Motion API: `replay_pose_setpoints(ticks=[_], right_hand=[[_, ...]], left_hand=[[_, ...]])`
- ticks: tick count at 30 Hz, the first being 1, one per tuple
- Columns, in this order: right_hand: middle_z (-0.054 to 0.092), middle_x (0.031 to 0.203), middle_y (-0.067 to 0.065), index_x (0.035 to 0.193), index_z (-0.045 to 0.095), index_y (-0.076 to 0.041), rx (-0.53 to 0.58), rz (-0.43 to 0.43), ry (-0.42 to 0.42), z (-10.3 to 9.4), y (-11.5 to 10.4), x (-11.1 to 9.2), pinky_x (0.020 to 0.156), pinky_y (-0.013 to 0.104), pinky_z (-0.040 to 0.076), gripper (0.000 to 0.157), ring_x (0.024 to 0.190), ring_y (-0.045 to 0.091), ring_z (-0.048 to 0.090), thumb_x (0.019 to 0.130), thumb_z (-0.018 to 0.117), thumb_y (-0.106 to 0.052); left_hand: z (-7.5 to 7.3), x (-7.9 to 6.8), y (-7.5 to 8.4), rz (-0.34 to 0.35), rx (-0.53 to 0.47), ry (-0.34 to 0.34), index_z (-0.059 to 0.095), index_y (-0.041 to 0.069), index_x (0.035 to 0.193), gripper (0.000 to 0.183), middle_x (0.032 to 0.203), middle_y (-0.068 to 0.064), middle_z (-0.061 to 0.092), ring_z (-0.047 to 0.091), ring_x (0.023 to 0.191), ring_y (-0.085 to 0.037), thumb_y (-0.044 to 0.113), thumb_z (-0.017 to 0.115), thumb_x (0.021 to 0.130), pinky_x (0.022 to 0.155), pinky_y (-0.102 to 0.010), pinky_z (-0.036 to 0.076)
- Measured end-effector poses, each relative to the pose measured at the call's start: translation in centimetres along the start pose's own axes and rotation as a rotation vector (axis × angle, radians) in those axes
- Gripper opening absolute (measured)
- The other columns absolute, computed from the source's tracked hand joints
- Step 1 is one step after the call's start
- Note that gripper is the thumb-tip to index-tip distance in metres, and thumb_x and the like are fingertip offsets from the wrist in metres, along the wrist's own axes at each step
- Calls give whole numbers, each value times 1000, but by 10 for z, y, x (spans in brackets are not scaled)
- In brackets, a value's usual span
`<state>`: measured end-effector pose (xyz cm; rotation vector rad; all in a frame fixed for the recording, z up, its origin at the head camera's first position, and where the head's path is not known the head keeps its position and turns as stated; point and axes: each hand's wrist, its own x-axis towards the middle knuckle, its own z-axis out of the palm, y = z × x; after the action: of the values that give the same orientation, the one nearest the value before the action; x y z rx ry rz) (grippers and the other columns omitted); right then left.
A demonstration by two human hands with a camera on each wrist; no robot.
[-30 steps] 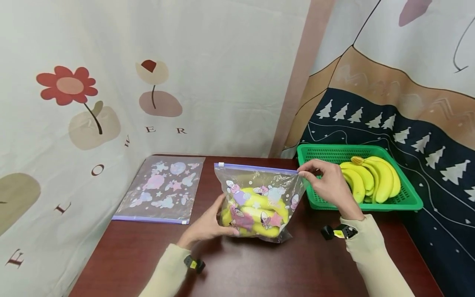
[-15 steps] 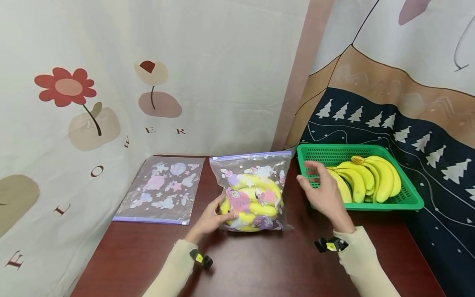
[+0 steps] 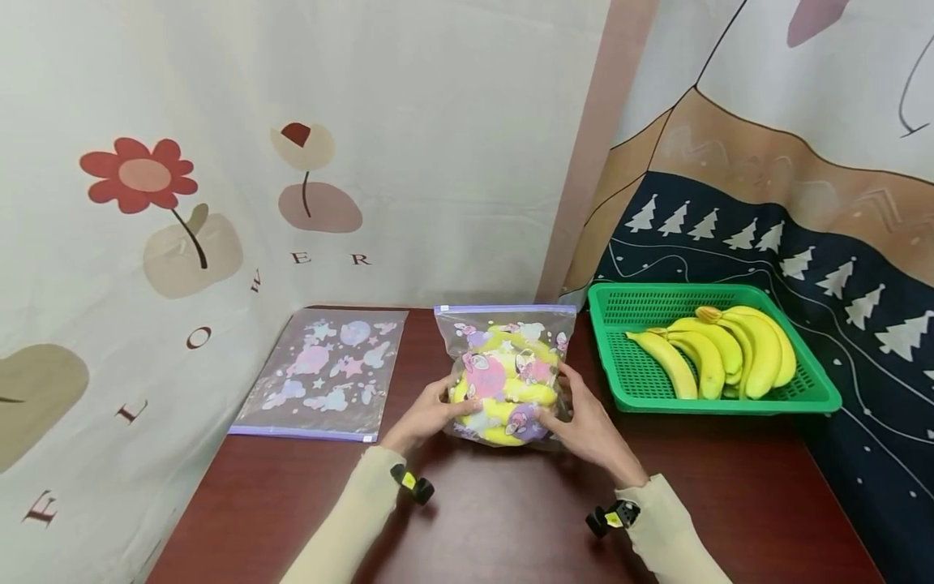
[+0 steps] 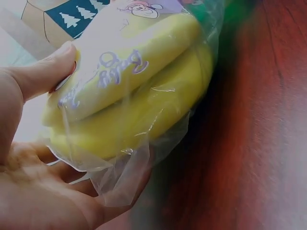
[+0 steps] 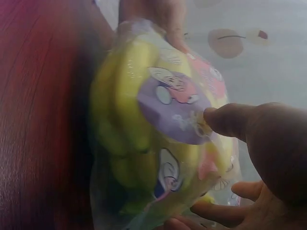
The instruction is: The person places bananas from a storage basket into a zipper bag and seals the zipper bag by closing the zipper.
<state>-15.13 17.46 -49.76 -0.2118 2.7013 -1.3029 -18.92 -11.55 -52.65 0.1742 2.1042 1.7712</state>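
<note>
A clear zip bag (image 3: 481,375) printed with pink and purple cartoon figures stands upright at the middle of the table, its purple zip edge on top. Yellow bananas (image 4: 139,112) fill its lower part and show through the plastic. My left hand (image 3: 429,415) grips the bag's left side, thumb on the front and fingers around the back. From the other side my right hand (image 3: 589,423) holds it, with the thumb (image 5: 230,120) against the purple print and the other fingers partly hidden behind the bag.
Flat on the table at the left lies a second printed zip bag (image 3: 328,369), with no bananas in it. At the right, a green plastic basket (image 3: 620,296) holds more bananas (image 3: 755,349). Printed curtains (image 3: 452,162) hang behind the dark red table (image 3: 496,519).
My right hand has let go of the bag's top right corner and come down to its right side. The bag has been turned more upright, while my left hand has kept hold of it.
</note>
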Motion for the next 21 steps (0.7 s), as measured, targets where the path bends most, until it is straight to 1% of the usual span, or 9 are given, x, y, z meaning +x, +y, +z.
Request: replay_pose_setpoints(ticks=[4, 8, 11, 14, 16, 19, 21], right_hand=[[42, 156, 22, 162, 18, -12, -23, 16, 29, -1, 2, 4, 112, 58, 46, 91, 139, 39, 49, 95, 73, -40], [39, 158, 24, 163, 15, -10, -27, 22, 53, -3, 1, 10, 115, 60, 42, 90, 144, 40, 44, 97, 70, -37], [35, 161, 22, 163, 14, -10, -46, 5, 74, -1, 2, 16, 116, 59, 40, 89, 145, 39, 42, 98, 69, -35], [31, 163, 20, 164, 15, -11, -77, -19, 97, 1, 2, 21, 116, 59, 39, 88, 144, 38, 41, 98, 69, -36], [28, 165, 19, 164, 16, -14, -99, -14, 109, 2, 3, 25, 118, 60, 37, 88, 146, 40, 38, 97, 68, -39], [23, 166, 21, 164, 18, -16, -144, -1, 123, 3, 4, 31, 120, 64, 32, 87, 150, 45, 32, 97, 67, -43], [21, 166, 23, 164, 19, -16, -169, 12, 135, 3, 5, 35, 120, 66, 31, 87, 149, 48, 30, 97, 67, -44]], left_hand=[[5, 13, 3, -6, -30, -14, 54, 11, 148, 67, 122, -11, 69, 64, 91, -11, 25, 81, 89, 84, -26, 54], [8, 27, 7, -39, -81, -27, 56, 10, 145, 62, 107, -6, 72, 65, 85, -10, 25, 80, 90, 81, -26, 56], [10, 38, 8, -68, -119, -31, 58, 8, 141, 57, 101, -2, 72, 67, 84, -11, 26, 79, 91, 80, -26, 56], [11, 49, 8, -81, -129, -24, 58, 7, 139, 55, 109, -3, 71, 67, 89, -11, 28, 78, 92, 84, -26, 56], [12, 57, 10, -94, -131, -15, 56, 8, 142, 60, 115, -4, 70, 66, 92, -10, 29, 79, 91, 86, -25, 54], [15, 68, 13, -111, -137, -29, 52, 8, 147, 65, 121, -8, 68, 66, 94, -11, 31, 78, 91, 87, -26, 55], [17, 74, 15, -121, -145, -42, 51, 9, 148, 66, 125, -10, 67, 66, 96, -13, 32, 77, 92, 86, -27, 56]])
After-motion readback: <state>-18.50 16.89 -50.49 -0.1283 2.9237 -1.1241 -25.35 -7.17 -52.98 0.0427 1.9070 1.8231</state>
